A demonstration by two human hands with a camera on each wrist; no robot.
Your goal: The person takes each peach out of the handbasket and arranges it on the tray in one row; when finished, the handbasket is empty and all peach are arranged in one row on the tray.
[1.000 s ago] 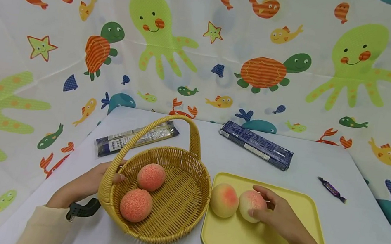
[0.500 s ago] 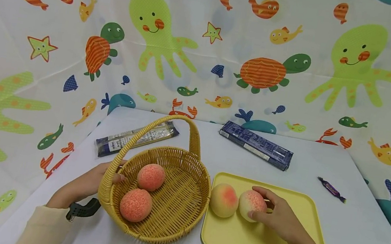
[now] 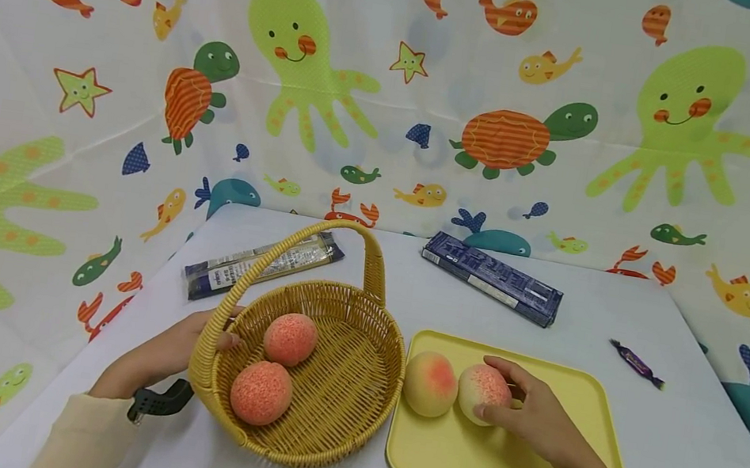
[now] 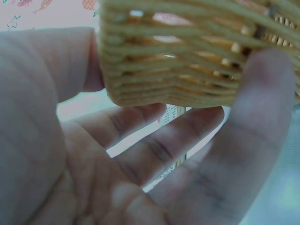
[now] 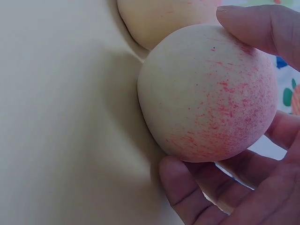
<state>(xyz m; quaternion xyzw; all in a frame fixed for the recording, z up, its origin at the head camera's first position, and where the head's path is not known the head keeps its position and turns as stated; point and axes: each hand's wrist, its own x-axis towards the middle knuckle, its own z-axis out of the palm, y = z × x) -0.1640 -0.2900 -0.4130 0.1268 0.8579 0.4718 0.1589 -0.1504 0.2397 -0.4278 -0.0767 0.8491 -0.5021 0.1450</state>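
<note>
A yellow wicker basket [image 3: 343, 377] with a tall handle stands left of centre. Two pinkish-red peaches, the rear peach [image 3: 291, 339] and the front peach [image 3: 261, 394], lie inside on its left. My left hand [image 3: 175, 350] holds the basket's left side, its thumb showing by the handle base; in the left wrist view fingers [image 4: 255, 122] lie against the weave. On a yellow tray [image 3: 437, 459], my right hand [image 3: 539, 421] grips a pale peach [image 5: 201, 98] with red speckles, thumb and fingers around it. A yellow-orange peach [image 3: 431, 384] sits beside it, by the basket.
Behind the basket lie long flat packets [image 3: 262, 266] with dark ends. A long dark blue box [image 3: 491, 278] is at the back, and a purple wrapped candy [image 3: 637, 363] lies right of the tray. A sea-animal curtain [image 3: 389, 132] hangs behind the white table.
My right fingers have shifted very slightly on the pale peach, which stays on the tray. The left hand and basket have not visibly moved.
</note>
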